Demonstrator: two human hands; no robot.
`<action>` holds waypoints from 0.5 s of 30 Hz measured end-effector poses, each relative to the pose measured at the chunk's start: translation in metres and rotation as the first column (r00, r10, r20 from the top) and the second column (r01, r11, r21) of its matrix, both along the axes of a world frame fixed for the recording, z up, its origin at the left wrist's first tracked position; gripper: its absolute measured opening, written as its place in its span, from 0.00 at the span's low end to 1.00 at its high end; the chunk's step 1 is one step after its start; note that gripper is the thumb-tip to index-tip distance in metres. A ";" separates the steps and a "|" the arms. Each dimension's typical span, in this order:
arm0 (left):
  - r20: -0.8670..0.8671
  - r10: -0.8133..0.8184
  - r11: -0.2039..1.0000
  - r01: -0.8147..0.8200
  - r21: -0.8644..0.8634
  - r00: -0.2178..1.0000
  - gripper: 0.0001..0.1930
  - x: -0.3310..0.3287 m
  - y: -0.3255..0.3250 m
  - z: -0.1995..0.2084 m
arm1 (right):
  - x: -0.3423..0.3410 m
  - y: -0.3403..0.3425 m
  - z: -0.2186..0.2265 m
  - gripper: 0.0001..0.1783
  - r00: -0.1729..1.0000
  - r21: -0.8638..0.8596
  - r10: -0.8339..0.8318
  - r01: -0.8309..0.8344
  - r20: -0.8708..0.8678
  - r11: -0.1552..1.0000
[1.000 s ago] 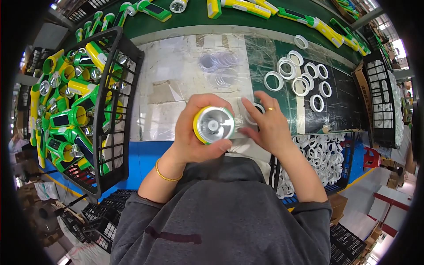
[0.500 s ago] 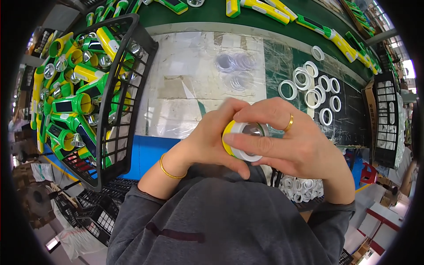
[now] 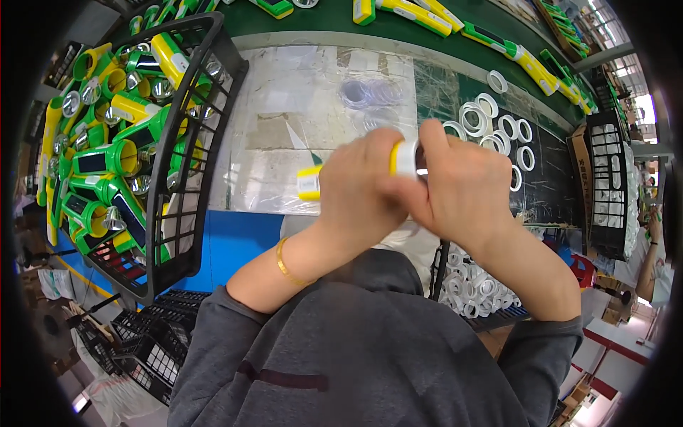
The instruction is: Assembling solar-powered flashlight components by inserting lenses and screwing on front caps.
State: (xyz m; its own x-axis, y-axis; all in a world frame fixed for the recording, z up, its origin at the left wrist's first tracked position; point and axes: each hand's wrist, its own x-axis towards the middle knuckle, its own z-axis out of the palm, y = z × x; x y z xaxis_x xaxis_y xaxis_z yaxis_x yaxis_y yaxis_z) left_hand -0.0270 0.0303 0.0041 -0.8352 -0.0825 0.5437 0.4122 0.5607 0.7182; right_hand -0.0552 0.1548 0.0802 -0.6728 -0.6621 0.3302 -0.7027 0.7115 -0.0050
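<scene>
A yellow and green flashlight (image 3: 309, 183) lies sideways in front of me, its yellow end sticking out past my left hand (image 3: 356, 186). The fingers of that hand are wrapped round its body. At its head sits a white ring (image 3: 405, 158), partly covered by fingers. My right hand (image 3: 471, 186) is closed round the head end at the ring, slightly blurred; its palm hides the lens side. Beyond my hands, thin clear discs (image 3: 370, 92) lie in overlapping piles on the worktop. Several loose white rings (image 3: 473, 117) are scattered to the right of them.
A black basket (image 3: 158, 185) full of flashlights (image 3: 103, 158) stands at the left. More flashlights (image 3: 420, 14) lie along the green belt at the back. Below the worktop's right edge is a heap of white rings (image 3: 473, 288). A black crate (image 3: 610, 188) stands far right, near another person's arm (image 3: 649, 263).
The flashlight has turned from head toward me to lying sideways, with its yellow end now out at the left. My right hand has shifted from fingertips on the ring to a full wrap.
</scene>
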 end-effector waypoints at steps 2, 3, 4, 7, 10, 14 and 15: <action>-0.139 0.135 0.988 -0.143 -0.053 0.981 0.19 -0.014 0.003 -0.004 | -0.004 -0.007 -0.005 0.28 0.982 0.093 -0.185 0.179 0.050 0.979; -0.142 0.133 0.989 -0.141 -0.050 0.981 0.19 -0.014 0.002 -0.002 | -0.008 -0.006 -0.004 0.28 0.981 0.094 -0.187 0.182 0.047 0.979; -0.064 0.084 0.991 -0.090 -0.098 0.994 0.18 -0.015 -0.002 0.000 | -0.011 -0.003 -0.003 0.30 0.976 0.044 -0.157 0.152 0.150 0.987; 0.117 -0.080 0.996 0.082 -0.015 0.990 0.18 -0.009 -0.013 0.015 | -0.019 0.007 -0.005 0.35 0.976 -0.202 0.096 -0.055 0.197 0.978; 0.312 -0.518 0.840 0.403 0.363 0.797 0.21 -0.005 -0.026 0.036 | -0.024 0.021 -0.001 0.40 0.908 -0.275 0.415 -0.387 0.051 0.880; 0.185 -0.867 0.488 0.710 0.509 0.464 0.27 -0.005 -0.028 0.031 | -0.021 0.025 0.026 0.37 0.744 -0.085 0.667 -0.668 -0.037 0.740; 0.143 -0.871 0.473 0.726 0.499 0.470 0.26 -0.004 -0.026 0.037 | -0.020 0.026 0.030 0.34 0.751 -0.016 0.660 -0.660 -0.012 0.751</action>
State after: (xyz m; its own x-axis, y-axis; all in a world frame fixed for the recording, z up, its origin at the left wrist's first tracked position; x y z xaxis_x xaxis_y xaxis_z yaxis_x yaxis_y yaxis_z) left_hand -0.0309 0.0043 0.0410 -0.7255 0.6175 0.3038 0.2393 -0.1875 0.9527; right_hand -0.0751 0.1809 0.1103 -0.0684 -0.9347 0.3489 -0.9975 0.0699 -0.0082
